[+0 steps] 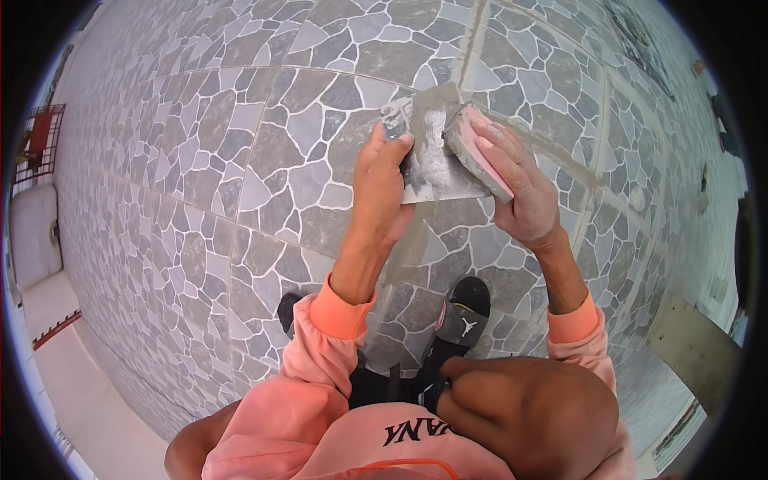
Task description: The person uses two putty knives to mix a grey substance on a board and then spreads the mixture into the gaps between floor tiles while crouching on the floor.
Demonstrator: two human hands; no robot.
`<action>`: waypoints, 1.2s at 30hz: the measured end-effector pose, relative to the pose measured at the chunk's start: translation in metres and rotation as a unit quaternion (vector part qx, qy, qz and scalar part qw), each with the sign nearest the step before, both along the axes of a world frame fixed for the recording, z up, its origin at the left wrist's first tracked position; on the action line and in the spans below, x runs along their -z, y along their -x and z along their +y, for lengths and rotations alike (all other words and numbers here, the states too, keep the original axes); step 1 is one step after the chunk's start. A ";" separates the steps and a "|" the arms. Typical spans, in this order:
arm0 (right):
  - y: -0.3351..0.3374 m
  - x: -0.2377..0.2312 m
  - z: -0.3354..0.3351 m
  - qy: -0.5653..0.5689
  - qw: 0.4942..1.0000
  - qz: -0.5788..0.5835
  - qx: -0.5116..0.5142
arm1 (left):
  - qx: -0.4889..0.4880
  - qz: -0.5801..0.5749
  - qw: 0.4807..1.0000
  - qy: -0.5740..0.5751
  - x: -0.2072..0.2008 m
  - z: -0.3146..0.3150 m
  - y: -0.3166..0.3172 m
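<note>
My left hand [376,188] is closed on the left side of a flat metal trowel [440,178], its thumb on top near the edge. Wet grey grout [434,104] coats the blade's far part, and the near part is bare, scratched metal. My right hand [522,180] grips a pink sponge pad [474,148], fingers spread along its back. The pad's other face is caked in grey grout and tilts against the right side of the blade. Both hands are held above a stone-patterned tile floor [312,132].
Grey grout smears follow the tile joints [588,200] to the right. My black slide sandal [464,308] stands below the trowel. A flat board [694,348] lies at the right. At the far left are a pale, rounded container [36,236] and a red rack [50,138].
</note>
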State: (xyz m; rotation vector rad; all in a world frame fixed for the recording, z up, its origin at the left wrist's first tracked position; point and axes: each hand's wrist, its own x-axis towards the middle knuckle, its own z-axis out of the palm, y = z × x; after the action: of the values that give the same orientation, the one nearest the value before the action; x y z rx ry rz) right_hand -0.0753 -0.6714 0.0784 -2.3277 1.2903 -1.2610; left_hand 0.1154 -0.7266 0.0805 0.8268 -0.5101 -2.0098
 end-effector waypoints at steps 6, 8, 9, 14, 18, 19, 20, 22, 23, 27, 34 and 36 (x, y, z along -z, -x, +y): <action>0.020 0.012 0.011 -0.029 0.999 0.032 0.026 | -0.009 -0.026 0.999 0.038 0.001 0.004 0.004; 0.022 0.013 0.013 -0.027 0.998 0.048 0.031 | -0.005 -0.027 0.998 0.052 0.002 0.005 0.006; 0.023 0.014 0.014 -0.021 0.997 0.064 0.041 | -0.007 -0.022 0.998 0.053 0.002 0.006 0.006; 0.045 0.020 0.015 -0.009 0.989 0.130 0.076 | -0.003 -0.039 0.998 0.045 -0.001 0.001 0.007; 0.040 0.021 0.024 -0.091 0.978 0.134 0.133 | 0.007 -0.020 0.997 0.074 -0.007 -0.010 0.003; 0.036 0.021 0.027 -0.169 0.973 0.020 0.157 | 0.004 -0.016 0.997 0.079 -0.007 -0.013 0.001; 0.038 0.020 0.032 -0.171 0.972 0.025 0.161 | 0.007 -0.011 0.997 0.077 -0.006 -0.016 0.001; 0.042 0.024 0.039 -0.362 0.851 -0.311 0.217 | -0.010 -0.073 0.996 0.047 -0.003 -0.023 -0.001; 0.042 0.027 0.041 -0.364 0.849 -0.311 0.222 | 0.003 -0.081 0.996 0.048 0.000 -0.026 -0.004; 0.041 0.030 0.043 -0.344 0.739 -0.563 0.136 | 0.040 -0.080 0.995 0.042 0.019 -0.038 0.000; 0.038 0.013 0.054 -0.314 0.652 -0.682 0.110 | 0.088 -0.085 0.992 -0.031 0.028 -0.073 0.026; 0.028 0.001 0.056 -0.292 0.629 -0.710 0.122 | 0.193 -0.091 0.976 0.033 0.019 -0.096 0.028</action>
State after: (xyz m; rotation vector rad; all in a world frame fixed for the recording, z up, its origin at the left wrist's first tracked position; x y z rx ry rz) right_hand -0.1035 -0.6155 0.0770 -0.2604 1.0058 -1.6837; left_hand 0.0873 -0.8222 0.0618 0.9312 -0.8939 -2.2626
